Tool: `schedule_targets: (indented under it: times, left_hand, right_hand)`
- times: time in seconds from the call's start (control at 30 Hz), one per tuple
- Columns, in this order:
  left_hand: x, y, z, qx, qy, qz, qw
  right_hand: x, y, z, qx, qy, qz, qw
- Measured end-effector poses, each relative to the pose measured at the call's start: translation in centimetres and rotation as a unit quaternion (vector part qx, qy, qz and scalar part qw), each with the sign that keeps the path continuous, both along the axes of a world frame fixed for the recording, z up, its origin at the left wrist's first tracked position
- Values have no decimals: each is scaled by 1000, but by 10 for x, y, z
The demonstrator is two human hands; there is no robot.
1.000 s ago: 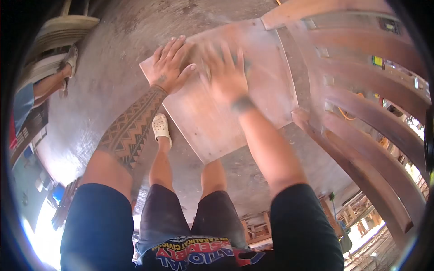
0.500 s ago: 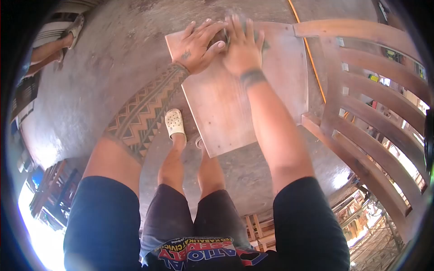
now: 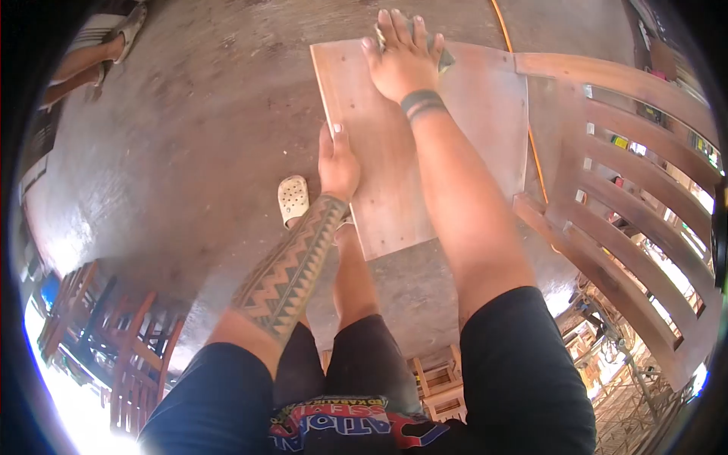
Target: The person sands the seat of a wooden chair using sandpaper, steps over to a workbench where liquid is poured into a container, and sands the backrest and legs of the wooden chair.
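Observation:
A flat wooden seat panel (image 3: 470, 144) is joined at its right side to a slatted wooden back (image 3: 629, 125). On the panel's left edge, my left hand (image 3: 339, 167) is closed, thumb over the top face and fingers at the side. My right hand (image 3: 406, 64) lies near the far edge, fingers stretched out and pressing down on a grey-green sheet that looks like sandpaper (image 3: 446, 61). Most of that sheet is hidden beneath the palm; bits show on both sides of the fingers.
An orange cord (image 3: 537, 163) runs along the floor behind the panel. My cream clog (image 3: 293, 199) is left of the panel. Another person's foot (image 3: 130, 34) shows at the upper left. Wooden furniture (image 3: 140, 349) stands at the lower left, and wooden frames (image 3: 440, 379) at the lower right.
My left hand has left the panel's far top area, come back toward me and taken hold of the left edge. The right hand stays near the far edge with the sheet.

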State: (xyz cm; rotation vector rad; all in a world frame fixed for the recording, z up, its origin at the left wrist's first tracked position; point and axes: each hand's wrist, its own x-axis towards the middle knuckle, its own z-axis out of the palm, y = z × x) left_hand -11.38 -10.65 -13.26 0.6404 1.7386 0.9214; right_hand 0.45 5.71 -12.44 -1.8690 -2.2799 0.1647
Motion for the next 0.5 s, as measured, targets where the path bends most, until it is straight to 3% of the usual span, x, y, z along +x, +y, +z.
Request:
schedule_targets:
  times: [0.03, 0.1, 0.17, 0.2, 0.3, 0.37, 0.43, 0.5]
  left_hand:
    - [1, 5, 6, -10, -32, 38, 999]
    - [-3, 30, -4, -8, 49, -1, 999]
    - [-17, 79, -6, -72, 79, -66, 992]
    - [-22, 100, 2, -88, 82, -76, 990]
    - [-25, 137, 20, -33, 131, -36, 990]
    - [-36, 134, -6, 39, 66, -15, 997]
    - [-31, 132, -21, 81, 15, 6, 997]
    - [-34, 133, -16, 94, -5, 30, 995]
  right_hand:
    - [8, -27, 7, -27, -18, 13, 999]
    - [37, -120, 11, -32, 6, 49, 998]
    - [58, -246, 29, -148, -82, 84, 982]
    - [66, -303, 46, -224, -59, 97, 968]
    - [60, -298, 52, -256, -50, 111, 959]
    - [23, -183, 39, -100, -23, 98, 990]
    - [1, -65, 26, -64, -50, 88, 993]
    - [-19, -5, 12, 5, 2, 42, 999]
